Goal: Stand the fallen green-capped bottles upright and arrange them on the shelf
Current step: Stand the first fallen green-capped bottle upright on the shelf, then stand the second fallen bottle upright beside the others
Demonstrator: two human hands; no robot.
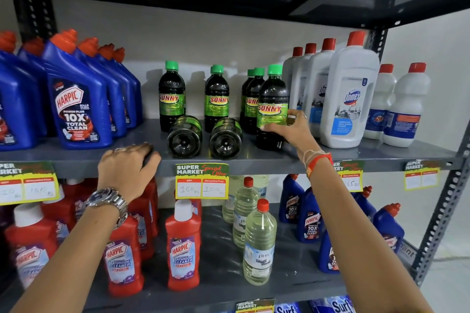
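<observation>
Two green-capped dark Sunny bottles lie on their sides on the grey shelf (142, 136), bases toward me: one fallen bottle (184, 138) on the left and another (225, 140) beside it. My right hand (292, 129) is closed around an upright Sunny bottle (272, 99) standing just right of them. Behind stand more upright Sunny bottles (171, 94), (216, 96) and a pair (251, 95). My left hand (129, 168) rests palm-down on the shelf's front edge, left of the fallen bottles, holding no bottle.
Blue Harpic bottles (78, 99) crowd the shelf's left; white Domex bottles (348, 94) stand close on the right. A price tag (202, 180) hangs from the edge. On the shelf below are red Harpic bottles (181, 244) and clear bottles (259, 241).
</observation>
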